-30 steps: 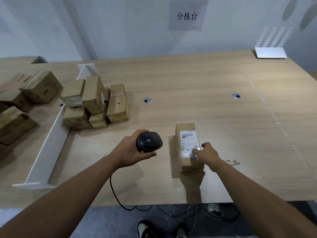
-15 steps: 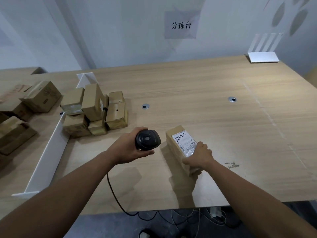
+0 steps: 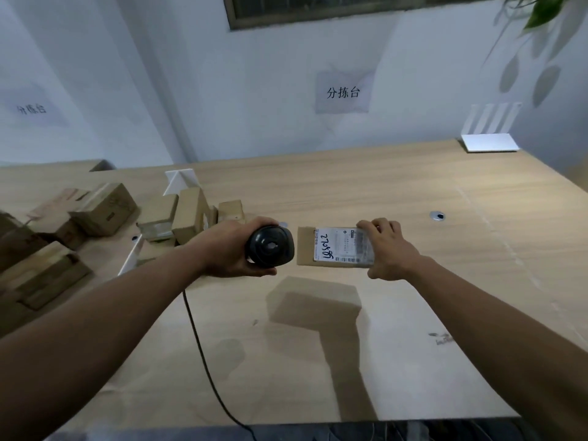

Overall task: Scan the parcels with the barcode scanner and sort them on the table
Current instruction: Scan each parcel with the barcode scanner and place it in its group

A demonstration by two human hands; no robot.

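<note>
Fingers (image 3: pixel 375 225) gripping parcel (image 3: pixel 306 246), left hand (image 3: pixel 227 248) holding scanner (image 3: pixel 270 246)

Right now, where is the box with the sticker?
The labelled parcel is held up above the table in the right hand, just right of the barcode scanner.

Light wood-grain table (image 3: pixel 366 192) against the wall, with two round grommets (image 3: pixel 437 216) in its top. A white upright divider (image 3: pixel 178 183) and stacked cardboard parcels (image 3: pixel 178 218) occupy its left part; a white router (image 3: pixel 490 142) stands at the far right corner.
</note>
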